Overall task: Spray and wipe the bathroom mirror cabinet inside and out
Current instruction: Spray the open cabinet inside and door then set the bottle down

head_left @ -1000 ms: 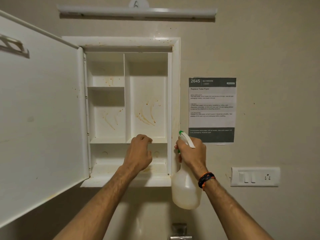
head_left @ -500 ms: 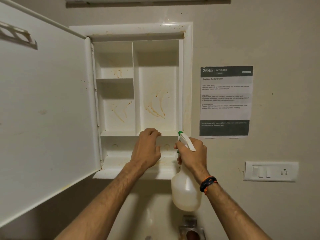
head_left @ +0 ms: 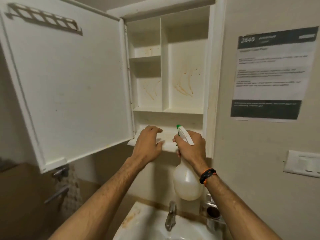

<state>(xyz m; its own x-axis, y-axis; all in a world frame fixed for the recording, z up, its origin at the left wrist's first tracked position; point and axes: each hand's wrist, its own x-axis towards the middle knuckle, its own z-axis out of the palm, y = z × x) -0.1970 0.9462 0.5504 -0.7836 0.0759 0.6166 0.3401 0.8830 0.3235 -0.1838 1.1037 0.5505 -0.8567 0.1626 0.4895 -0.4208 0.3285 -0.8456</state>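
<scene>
Gripping the spray bottle by its neck, the right hand aims its nozzle into the open cabinet just ahead; the left hand, fingers loosely bent and holding nothing, hovers beside it at the bottom ledge.

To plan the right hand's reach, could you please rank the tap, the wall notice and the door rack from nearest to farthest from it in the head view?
1. Tap: below the right hand, over the sink.
2. Notice: up and right, on the wall.
3. Rack: far upper left, on the open door.
</scene>
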